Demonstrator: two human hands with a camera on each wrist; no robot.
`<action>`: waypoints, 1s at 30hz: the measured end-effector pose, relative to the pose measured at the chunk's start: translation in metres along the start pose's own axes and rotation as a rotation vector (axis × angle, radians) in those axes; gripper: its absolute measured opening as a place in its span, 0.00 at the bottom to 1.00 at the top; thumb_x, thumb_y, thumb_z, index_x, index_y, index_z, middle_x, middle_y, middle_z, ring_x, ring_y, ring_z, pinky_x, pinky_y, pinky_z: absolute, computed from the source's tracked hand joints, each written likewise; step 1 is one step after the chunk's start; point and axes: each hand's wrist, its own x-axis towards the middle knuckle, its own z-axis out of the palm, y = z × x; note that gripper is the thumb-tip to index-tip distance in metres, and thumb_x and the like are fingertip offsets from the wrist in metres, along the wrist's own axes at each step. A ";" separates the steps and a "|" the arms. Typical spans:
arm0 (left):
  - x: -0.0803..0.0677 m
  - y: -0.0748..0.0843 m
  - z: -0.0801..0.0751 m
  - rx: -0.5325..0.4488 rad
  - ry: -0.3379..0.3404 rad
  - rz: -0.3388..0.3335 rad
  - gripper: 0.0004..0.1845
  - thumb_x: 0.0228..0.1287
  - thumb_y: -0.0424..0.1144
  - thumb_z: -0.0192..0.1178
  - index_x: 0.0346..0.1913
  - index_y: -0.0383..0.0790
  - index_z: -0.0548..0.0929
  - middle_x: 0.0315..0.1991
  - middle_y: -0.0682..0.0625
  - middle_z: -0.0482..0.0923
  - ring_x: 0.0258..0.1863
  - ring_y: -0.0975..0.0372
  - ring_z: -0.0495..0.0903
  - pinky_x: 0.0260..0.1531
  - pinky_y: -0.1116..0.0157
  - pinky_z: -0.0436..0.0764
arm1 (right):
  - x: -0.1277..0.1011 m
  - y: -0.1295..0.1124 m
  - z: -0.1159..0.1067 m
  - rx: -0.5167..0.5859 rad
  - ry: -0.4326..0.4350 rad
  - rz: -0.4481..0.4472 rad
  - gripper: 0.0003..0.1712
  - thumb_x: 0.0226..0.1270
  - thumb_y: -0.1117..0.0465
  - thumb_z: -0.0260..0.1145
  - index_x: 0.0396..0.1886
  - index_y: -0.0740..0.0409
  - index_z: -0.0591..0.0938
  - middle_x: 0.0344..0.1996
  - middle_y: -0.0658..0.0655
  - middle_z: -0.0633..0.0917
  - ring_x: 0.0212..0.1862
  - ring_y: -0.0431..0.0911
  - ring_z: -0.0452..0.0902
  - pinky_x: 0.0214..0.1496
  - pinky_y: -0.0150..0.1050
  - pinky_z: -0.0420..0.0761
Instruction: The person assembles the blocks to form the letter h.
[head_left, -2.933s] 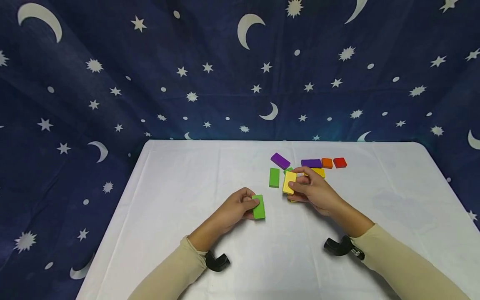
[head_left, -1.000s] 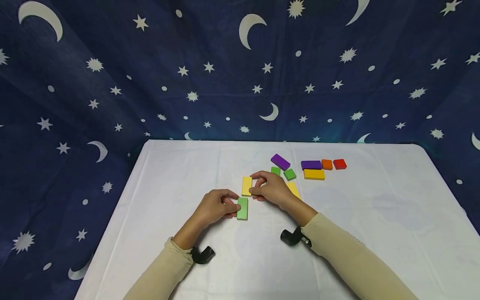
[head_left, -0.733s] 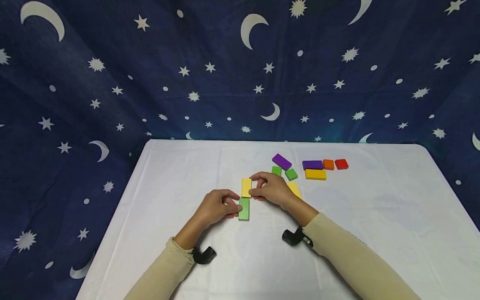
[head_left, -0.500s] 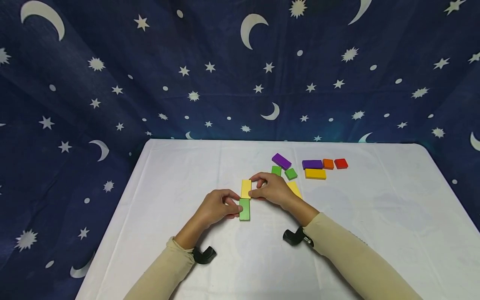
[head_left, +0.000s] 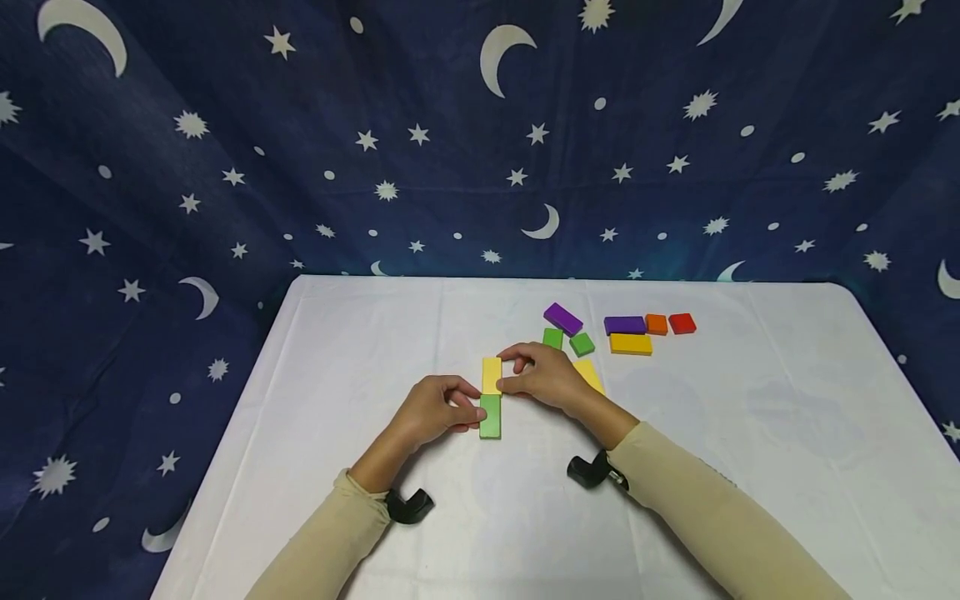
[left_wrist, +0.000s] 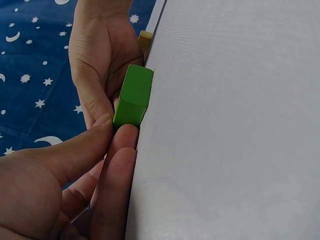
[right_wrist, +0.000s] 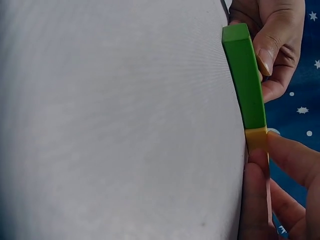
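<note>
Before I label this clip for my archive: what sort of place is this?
Probably a makeshift recording setup rather than a lived-in room: a table under a plain white cloth, a dark blue moon-and-star fabric backdrop hung behind it, and small coloured rectangular blocks such as the purple one laid out.

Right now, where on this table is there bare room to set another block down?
The left half of the white table is bare from the left hand outward. So is the right side beyond the red block, and the near edge between the sleeves. It is crowded around the purple block, green squares and orange-yellow block.
</note>
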 end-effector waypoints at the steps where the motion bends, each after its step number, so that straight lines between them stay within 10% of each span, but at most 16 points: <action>1: 0.000 0.000 0.000 -0.003 0.001 -0.004 0.15 0.57 0.33 0.75 0.47 0.35 0.86 0.29 0.48 0.87 0.29 0.60 0.90 0.32 0.65 0.88 | 0.000 0.000 0.000 -0.002 -0.002 0.000 0.26 0.55 0.50 0.80 0.55 0.45 0.86 0.36 0.51 0.80 0.38 0.47 0.73 0.41 0.40 0.71; 30: 0.001 -0.001 0.000 0.031 0.010 0.002 0.16 0.56 0.36 0.77 0.46 0.37 0.87 0.27 0.48 0.85 0.27 0.61 0.89 0.30 0.66 0.87 | -0.003 0.002 -0.001 0.021 -0.039 -0.025 0.34 0.46 0.50 0.85 0.55 0.48 0.83 0.39 0.53 0.79 0.33 0.46 0.79 0.42 0.40 0.76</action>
